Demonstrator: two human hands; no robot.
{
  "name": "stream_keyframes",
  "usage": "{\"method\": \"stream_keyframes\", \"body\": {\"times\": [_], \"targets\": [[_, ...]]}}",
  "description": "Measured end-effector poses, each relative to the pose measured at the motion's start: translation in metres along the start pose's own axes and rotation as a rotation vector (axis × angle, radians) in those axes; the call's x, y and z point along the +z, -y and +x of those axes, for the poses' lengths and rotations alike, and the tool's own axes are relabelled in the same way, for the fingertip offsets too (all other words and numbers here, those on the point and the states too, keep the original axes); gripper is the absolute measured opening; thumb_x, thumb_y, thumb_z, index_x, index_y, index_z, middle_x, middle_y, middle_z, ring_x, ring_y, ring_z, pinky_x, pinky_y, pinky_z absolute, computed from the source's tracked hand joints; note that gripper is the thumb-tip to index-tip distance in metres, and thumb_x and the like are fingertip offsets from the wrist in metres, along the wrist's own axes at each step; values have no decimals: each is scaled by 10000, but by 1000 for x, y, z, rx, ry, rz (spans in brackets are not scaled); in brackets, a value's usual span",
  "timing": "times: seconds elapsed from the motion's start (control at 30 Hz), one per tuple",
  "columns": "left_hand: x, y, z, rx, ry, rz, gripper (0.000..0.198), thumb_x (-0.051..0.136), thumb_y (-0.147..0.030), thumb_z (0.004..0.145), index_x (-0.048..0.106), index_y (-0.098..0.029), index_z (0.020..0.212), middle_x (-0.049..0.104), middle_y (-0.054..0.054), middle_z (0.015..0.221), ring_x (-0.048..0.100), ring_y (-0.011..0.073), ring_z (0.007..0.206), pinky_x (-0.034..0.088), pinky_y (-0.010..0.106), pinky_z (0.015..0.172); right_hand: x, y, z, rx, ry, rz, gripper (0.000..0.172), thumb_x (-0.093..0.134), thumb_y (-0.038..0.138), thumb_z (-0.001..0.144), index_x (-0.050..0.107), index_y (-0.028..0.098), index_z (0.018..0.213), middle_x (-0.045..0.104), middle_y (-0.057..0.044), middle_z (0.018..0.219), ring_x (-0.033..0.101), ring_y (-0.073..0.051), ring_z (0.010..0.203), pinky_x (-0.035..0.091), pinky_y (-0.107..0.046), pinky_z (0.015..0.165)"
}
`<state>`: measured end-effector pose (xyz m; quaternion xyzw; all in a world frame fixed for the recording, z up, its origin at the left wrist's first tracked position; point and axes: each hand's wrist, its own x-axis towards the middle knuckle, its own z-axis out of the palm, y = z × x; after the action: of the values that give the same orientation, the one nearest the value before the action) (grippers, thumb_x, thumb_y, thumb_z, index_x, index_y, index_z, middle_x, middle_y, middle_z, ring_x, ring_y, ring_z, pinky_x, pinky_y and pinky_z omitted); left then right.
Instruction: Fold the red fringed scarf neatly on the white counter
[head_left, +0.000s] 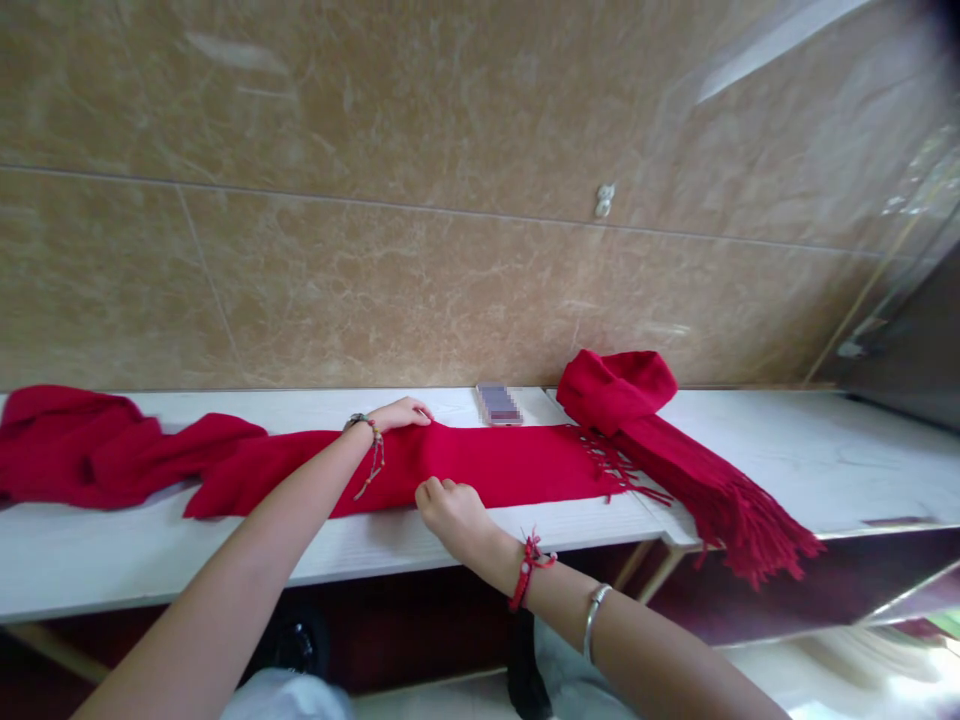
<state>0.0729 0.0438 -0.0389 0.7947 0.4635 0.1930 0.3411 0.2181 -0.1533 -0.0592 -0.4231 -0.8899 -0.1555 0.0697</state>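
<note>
A long red scarf [517, 465] lies stretched along the white table, smooth toward its fringed right end and bunched up on the left. My left hand [402, 412] grips its far edge between thumb and fingers, and the cloth rises slightly there. At the near edge, my right hand [454, 510] is closed with curled fingers on the cloth; the fingertips are partly hidden. Another red scarf [615, 390], looped at the top with its fringe hanging over the front edge, lies to the right and touches the first one's fringe.
A phone [499, 404] lies behind the scarf near the marble-patterned wall [420, 270]. Two white tables [750, 440] meet with a seam under the right scarf. A small white hook [604, 199] is on the wall. A dark surface [907, 340] stands at the far right.
</note>
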Motion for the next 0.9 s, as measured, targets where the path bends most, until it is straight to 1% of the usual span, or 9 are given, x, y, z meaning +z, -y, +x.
{"method": "stream_keyframes", "body": {"times": [0.1,0.2,0.3,0.37,0.5,0.63,0.77,0.83,0.9], "targets": [[-9,-20,-6,50,-39,-138,380,648,-393,624,641,-122,891,667,51,838,578,162,777,432,263,725,-11,-12,-6,124,-46,84,230,377,77,858,541,150,1003,607,-82,879,616,-180,730,480,-256,557],[-16,-50,-8,93,-72,-362,423,707,-398,598,631,-131,918,660,54,882,588,161,800,452,277,748,-28,-28,-13,276,-101,161,334,309,95,877,511,184,1127,611,-63,895,617,-167,692,468,-246,552],[-15,-84,3,129,-111,-427,397,728,-375,612,635,-141,920,660,55,895,592,162,811,462,284,757,-49,-50,-24,367,-136,189,421,280,99,878,459,201,1245,615,-86,965,626,-164,743,473,-241,602],[-7,-106,17,153,-117,-410,369,708,-362,650,637,-144,939,661,58,897,596,166,814,469,288,750,-61,-66,-35,409,-132,171,441,280,99,877,451,207,1269,616,-100,1008,628,-166,788,476,-242,640],[26,-141,58,214,-88,-309,328,621,-317,724,626,-125,990,662,70,912,604,167,809,476,290,743,-67,-100,-64,465,-94,57,453,299,88,870,438,195,1288,625,-109,998,630,-175,789,475,-244,628],[74,-161,101,268,-52,-214,302,567,-264,741,638,-101,984,672,84,909,605,176,807,468,290,759,-52,-135,-98,530,-19,-46,473,337,66,853,417,181,1305,631,-107,946,635,-172,754,470,-241,619],[125,-162,133,293,0,-83,232,562,-214,716,668,-106,892,682,75,865,603,187,824,454,281,789,-24,-164,-127,563,63,-87,463,363,80,852,423,190,1298,639,-96,915,634,-165,728,464,-236,607],[146,-156,142,296,22,-1,200,567,-184,696,678,-108,843,681,79,854,606,202,832,452,285,797,-8,-173,-137,553,109,-89,437,376,85,849,457,185,1267,639,-95,905,628,-166,728,463,-235,604],[162,-150,144,303,26,79,208,564,-157,686,682,-106,850,673,95,889,602,222,870,442,299,828,7,-179,-143,540,127,-90,400,391,97,851,492,180,1229,629,-99,919,615,-169,750,465,-239,622]]}}
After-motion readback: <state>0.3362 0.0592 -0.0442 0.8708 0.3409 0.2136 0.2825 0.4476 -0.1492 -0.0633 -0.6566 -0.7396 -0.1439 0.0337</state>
